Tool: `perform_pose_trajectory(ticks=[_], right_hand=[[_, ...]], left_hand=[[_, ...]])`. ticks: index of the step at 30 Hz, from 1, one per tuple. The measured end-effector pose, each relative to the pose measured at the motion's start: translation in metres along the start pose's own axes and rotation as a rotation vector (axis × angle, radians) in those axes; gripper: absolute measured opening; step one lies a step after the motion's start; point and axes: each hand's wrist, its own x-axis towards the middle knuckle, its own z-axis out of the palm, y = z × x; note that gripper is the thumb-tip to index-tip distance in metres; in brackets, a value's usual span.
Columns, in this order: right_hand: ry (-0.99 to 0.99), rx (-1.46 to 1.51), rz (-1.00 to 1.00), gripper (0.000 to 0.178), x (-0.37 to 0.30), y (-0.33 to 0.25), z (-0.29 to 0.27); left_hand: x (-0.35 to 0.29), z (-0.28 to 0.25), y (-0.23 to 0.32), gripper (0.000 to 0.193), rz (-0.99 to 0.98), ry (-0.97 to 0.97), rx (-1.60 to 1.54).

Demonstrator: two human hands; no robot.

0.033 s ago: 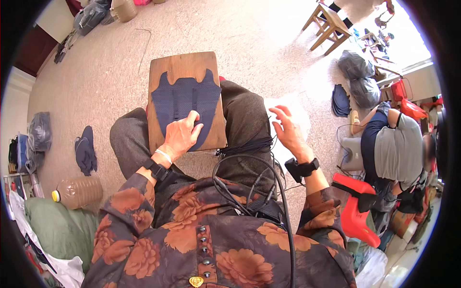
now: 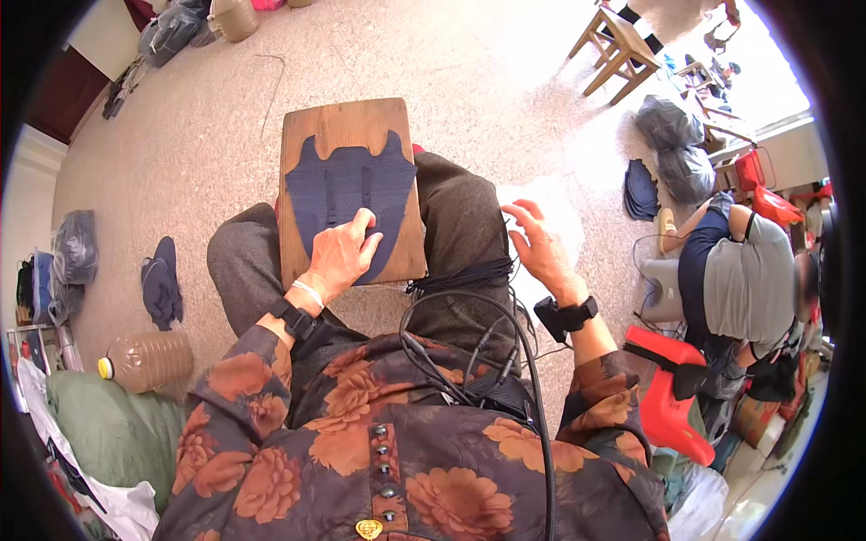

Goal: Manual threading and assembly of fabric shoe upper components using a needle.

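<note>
A dark navy mesh fabric piece (image 2: 329,185) lies flat on a wooden board (image 2: 397,117) across my lap. It has two pointed corners at its far end and two narrow dark strips down its middle. My left hand (image 2: 340,252) rests on its near part, index finger and thumb apart and the other fingers bent. Off to the right, my right hand (image 2: 541,248) hovers beside my right knee, fingers apart and slightly curled, with nothing visible in it. A bundle of dark cords (image 2: 465,275) lies over my right thigh, between the board and that hand.
A black cable (image 2: 541,406) loops over my lap. On the left floor are dark fabric pieces (image 2: 161,284) and a plastic jug (image 2: 149,361). To the right are a red stool (image 2: 663,401), stacked dark pieces (image 2: 640,189) and a seated person (image 2: 749,279). A wooden stool (image 2: 622,50) stands farther off.
My right hand has shifted very slightly to the left. My left hand, the fabric piece and the board look the same.
</note>
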Motion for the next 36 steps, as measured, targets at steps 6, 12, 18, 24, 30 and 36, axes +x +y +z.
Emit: perform_pose_trajectory(ticks=[6,12,18,24,30,36], right_hand=[[-0.086,-0.065,0.020,0.017,0.000,0.007,0.000],[-0.183,0.332,0.263,0.015,0.000,-0.001,-0.012],[-0.269,0.747,0.232,0.017,0.021,-0.067,-0.022],[-0.226,1.544,0.329,0.025,0.035,-0.070,-0.030],[0.013,1.679,0.324,0.015,0.026,-0.022,-0.082],[0.223,1.488,0.212,0.016,0.025,0.024,-0.134]], left_hand=[[0.002,-0.003,0.002,0.021,0.002,-0.025,0.000],[0.007,-0.014,0.013,0.019,0.017,-0.023,-0.179],[0.014,-0.013,0.077,0.028,0.022,-0.331,-0.793],[-0.016,0.002,0.066,0.022,-0.020,-0.430,-0.887],[-0.057,-0.001,0.028,0.024,-0.181,-0.433,-0.981],[-0.063,0.016,0.020,0.022,-0.208,-0.428,-1.067]])
